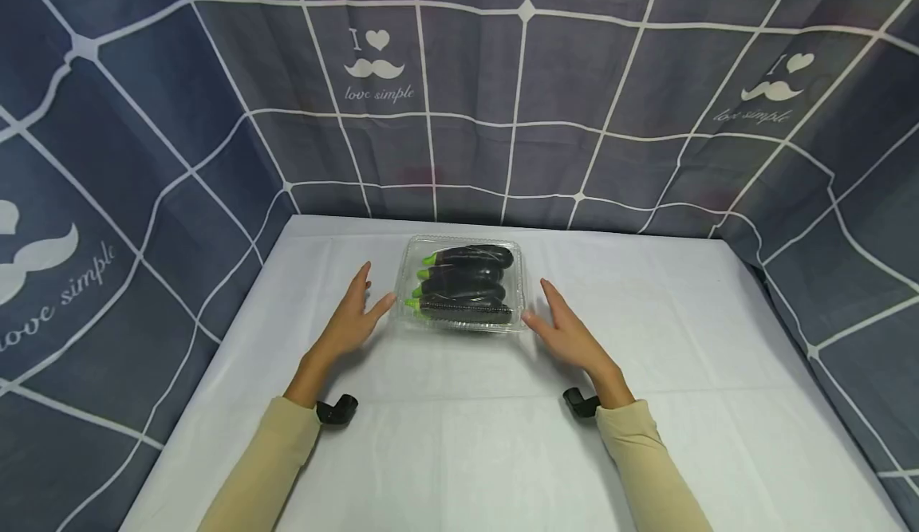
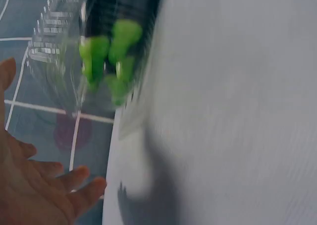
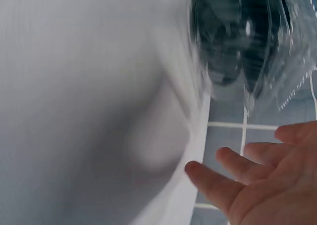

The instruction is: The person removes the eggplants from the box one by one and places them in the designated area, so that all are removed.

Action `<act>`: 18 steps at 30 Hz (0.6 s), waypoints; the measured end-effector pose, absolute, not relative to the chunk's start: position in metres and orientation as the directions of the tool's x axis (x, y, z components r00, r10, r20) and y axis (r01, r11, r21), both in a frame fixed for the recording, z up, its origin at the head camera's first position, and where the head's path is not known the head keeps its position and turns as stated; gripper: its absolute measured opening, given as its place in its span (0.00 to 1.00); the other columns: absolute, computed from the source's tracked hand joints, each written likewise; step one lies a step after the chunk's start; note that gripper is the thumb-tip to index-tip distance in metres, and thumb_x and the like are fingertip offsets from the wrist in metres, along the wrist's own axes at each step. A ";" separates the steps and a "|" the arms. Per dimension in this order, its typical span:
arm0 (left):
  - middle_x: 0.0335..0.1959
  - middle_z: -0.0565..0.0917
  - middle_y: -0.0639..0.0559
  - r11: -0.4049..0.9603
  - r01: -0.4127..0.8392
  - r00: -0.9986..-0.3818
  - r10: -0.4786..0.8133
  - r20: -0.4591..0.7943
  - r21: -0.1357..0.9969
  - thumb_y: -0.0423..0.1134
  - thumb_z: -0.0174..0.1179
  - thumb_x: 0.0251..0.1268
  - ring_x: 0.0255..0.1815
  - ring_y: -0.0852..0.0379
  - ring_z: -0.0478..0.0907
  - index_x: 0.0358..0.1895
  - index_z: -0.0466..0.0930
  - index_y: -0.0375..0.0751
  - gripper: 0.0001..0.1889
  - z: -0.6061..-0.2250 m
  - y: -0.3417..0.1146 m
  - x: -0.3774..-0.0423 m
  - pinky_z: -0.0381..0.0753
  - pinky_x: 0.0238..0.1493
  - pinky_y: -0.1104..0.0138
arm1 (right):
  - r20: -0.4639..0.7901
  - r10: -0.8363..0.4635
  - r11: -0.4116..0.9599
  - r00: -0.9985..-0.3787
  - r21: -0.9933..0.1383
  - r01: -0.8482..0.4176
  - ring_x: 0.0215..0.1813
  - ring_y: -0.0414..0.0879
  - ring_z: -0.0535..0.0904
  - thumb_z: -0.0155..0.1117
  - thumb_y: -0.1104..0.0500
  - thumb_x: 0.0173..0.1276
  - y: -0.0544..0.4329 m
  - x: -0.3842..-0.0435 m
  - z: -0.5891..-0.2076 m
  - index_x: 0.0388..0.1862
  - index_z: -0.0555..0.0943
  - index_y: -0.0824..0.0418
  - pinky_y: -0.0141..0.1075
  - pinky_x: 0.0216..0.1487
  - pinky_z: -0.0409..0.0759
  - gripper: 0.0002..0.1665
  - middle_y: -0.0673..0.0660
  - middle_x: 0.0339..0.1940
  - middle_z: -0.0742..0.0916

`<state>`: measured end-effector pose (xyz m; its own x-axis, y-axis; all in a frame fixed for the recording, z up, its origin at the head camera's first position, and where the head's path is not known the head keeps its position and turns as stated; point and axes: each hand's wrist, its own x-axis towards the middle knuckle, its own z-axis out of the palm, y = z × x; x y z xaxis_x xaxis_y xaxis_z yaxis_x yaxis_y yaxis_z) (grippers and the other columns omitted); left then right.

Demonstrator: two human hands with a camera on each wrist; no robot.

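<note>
- The clear box (image 1: pixel 459 326) lies between the two hands, near the far edge of the white-covered table (image 1: pixel 502 468).
- The left hand (image 1: pixel 348 325) is at its left side and the right hand (image 1: pixel 570 336) at its right; both are released, fingers extended and thumbs apart, gripping nothing. The thumb tips come close to the box's sides; whether they touch, I cannot tell.
- The box is thin, shiny, see-through plastic, rectangular with rounded corners and ridged walls.
- Inside, four long, dark, glossy eggplants (image 1: pixel 467 273) lie side by side, green stem ends to the left; clear plastic covers them.
- Black devices (image 1: pixel 337 411) sit at both wrists, beside beige sleeves (image 1: pixel 262 460).
- Grey-blue gridded fabric (image 1: pixel 560 77) with moustache prints (image 1: pixel 375 68) hangs beyond the table.
</note>
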<state>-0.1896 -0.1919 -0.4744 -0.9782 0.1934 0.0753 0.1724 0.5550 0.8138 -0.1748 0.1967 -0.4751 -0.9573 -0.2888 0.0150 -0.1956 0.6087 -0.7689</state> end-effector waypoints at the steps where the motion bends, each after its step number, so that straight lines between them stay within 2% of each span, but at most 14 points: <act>1: 0.79 0.41 0.36 0.519 0.175 -0.975 0.210 0.073 0.837 0.54 0.52 0.76 0.76 0.34 0.48 0.80 0.33 0.38 0.45 -0.475 -0.190 -0.189 0.55 0.70 0.41 | 0.020 -0.290 0.587 -0.957 -0.786 -0.195 0.79 0.60 0.45 0.56 0.42 0.75 0.195 -0.174 -0.476 0.80 0.43 0.65 0.57 0.74 0.48 0.51 0.67 0.80 0.51; 5: 0.80 0.39 0.38 0.415 0.179 -0.966 0.248 0.079 0.892 0.48 0.56 0.74 0.75 0.32 0.50 0.80 0.30 0.41 0.47 -0.478 -0.181 -0.185 0.58 0.69 0.40 | 0.056 -0.314 0.501 -0.948 -0.838 -0.215 0.79 0.61 0.47 0.64 0.46 0.71 0.188 -0.173 -0.481 0.81 0.40 0.62 0.57 0.73 0.55 0.55 0.65 0.81 0.48; 9: 0.80 0.39 0.37 0.385 0.175 -0.962 0.262 0.075 0.906 0.50 0.58 0.73 0.76 0.34 0.50 0.80 0.29 0.43 0.49 -0.479 -0.173 -0.184 0.58 0.69 0.42 | 0.090 -0.318 0.434 -0.944 -0.871 -0.229 0.78 0.61 0.49 0.69 0.50 0.67 0.185 -0.171 -0.484 0.82 0.40 0.58 0.57 0.70 0.61 0.59 0.62 0.81 0.49; 13: 0.79 0.40 0.36 0.382 0.160 -0.962 0.268 0.057 0.910 0.51 0.60 0.71 0.76 0.34 0.51 0.80 0.29 0.42 0.51 -0.481 -0.169 -0.183 0.61 0.69 0.43 | 0.094 -0.312 0.385 -0.945 -0.897 -0.217 0.78 0.60 0.50 0.72 0.52 0.65 0.182 -0.169 -0.485 0.82 0.41 0.56 0.57 0.70 0.62 0.61 0.60 0.81 0.50; 18: 0.80 0.38 0.37 0.353 0.152 -0.957 0.286 0.048 0.923 0.46 0.62 0.70 0.75 0.31 0.51 0.79 0.29 0.42 0.51 -0.484 -0.168 -0.180 0.59 0.69 0.42 | 0.073 -0.316 0.336 -0.946 -0.924 -0.183 0.78 0.58 0.50 0.73 0.57 0.64 0.178 -0.170 -0.490 0.82 0.40 0.55 0.56 0.71 0.60 0.62 0.58 0.81 0.50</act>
